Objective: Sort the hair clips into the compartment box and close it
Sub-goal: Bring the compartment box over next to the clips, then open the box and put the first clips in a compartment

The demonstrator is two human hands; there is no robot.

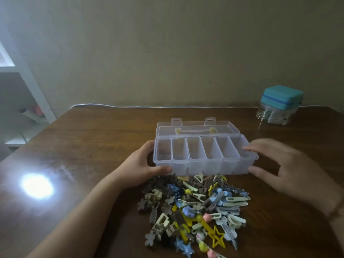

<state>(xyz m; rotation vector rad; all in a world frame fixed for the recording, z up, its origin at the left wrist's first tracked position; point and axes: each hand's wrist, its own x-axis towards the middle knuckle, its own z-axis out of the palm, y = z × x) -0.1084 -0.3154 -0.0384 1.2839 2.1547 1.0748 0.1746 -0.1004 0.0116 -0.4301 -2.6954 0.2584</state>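
The clear compartment box [204, 157] stands mid-table with its long axis running left to right, its lid [197, 127] folded back toward the wall. Six compartments sit in a row; the two leftmost hold a few dark items, too blurred to identify. The left hand [141, 164] grips the box's left end. The right hand [284, 164], blurred, is spread loosely at the right end. The hair clips [193, 209] are piled just in front. A teal-lidded jar [277, 107] stands far right on the wooden table [93, 146].
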